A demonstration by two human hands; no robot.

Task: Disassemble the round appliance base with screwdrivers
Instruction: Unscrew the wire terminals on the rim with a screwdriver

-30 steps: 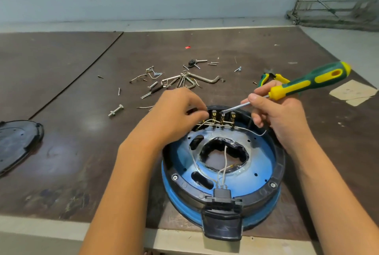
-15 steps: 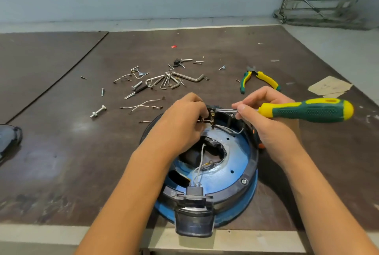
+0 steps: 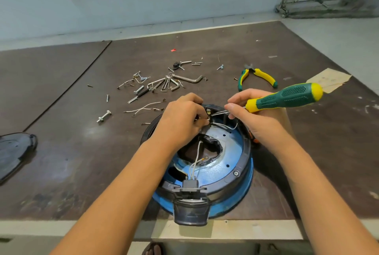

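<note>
The round blue and black appliance base (image 3: 229, 164) lies open side up at the table's near edge, with white wires (image 3: 194, 162) running to a black connector at its front. My right hand (image 3: 252, 119) grips a green and yellow screwdriver (image 3: 287, 97), its metal tip pointing left at the terminals on the base's far rim. My left hand (image 3: 180, 119) has its fingers curled at those terminals and pinches a small wire end there; the fingertips are partly hidden.
Loose screws, bolts and hex keys (image 3: 170, 84) lie scattered beyond the base. Green and yellow pliers (image 3: 256, 77) sit at the back right. A black cover plate (image 3: 14, 152) rests at the left edge. Taped paper (image 3: 328, 79) lies at the far right.
The view has shifted and the base now sits more to the left of my arms. The screwdriver handle has dropped from steeply raised to nearly level. Both hands stay at the terminals.
</note>
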